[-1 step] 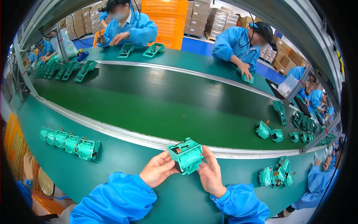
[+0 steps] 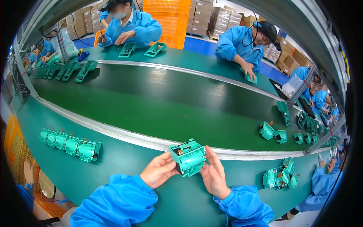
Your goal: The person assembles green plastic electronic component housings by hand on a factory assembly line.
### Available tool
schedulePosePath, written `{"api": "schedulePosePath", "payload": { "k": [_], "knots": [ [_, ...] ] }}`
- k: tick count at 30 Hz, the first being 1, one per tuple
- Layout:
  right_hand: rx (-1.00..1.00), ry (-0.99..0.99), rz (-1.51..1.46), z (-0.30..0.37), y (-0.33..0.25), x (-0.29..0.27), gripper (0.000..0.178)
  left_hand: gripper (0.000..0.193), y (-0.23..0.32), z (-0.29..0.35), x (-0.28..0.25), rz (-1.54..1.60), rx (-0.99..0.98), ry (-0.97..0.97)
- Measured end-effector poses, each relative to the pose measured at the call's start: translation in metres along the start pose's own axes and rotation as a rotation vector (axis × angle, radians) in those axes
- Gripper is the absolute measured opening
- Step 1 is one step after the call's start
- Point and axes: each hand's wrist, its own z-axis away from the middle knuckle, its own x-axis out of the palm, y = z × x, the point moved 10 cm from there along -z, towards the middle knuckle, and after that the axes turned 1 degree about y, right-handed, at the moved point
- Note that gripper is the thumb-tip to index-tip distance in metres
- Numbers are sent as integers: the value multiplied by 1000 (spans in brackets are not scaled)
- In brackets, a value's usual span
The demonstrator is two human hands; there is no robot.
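Note:
A green plastic housing (image 2: 189,158) is held up in front of me, over the near edge of the conveyor. It has an open top frame, a rounded front with a round boss, and a small copper-coloured part showing inside. My left hand (image 2: 160,170) grips its left side, the thumb at the dark lower corner. On the other side, the fingers of my right hand (image 2: 214,174) close against its right end. To the left on the bench stands a row of similar green housings (image 2: 89,150). A cluster of more green housings (image 2: 270,178) lies to the right.
Beyond the bench's metal rail (image 2: 124,138) runs a green conveyor belt (image 2: 162,106). Green parts (image 2: 267,130) sit at its right, and long green covers (image 2: 86,72) at its far left. Two people in blue work across it. An orange crate (image 2: 19,159) stands at left.
The co-worker at the far left has shifted an arm and torso slightly. My hands and the green housing have hardly moved.

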Motion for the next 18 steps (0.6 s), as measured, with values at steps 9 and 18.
{"api": "schedulePosePath", "payload": {
  "k": [9,18],
  "knots": [
    [-3,-3,44,2,-3,0,56,64,5,1,7,58,48,1],
    [-48,-21,103,2,-6,0,58,78,10,-1,5,-143,109,17]
  ]
}}
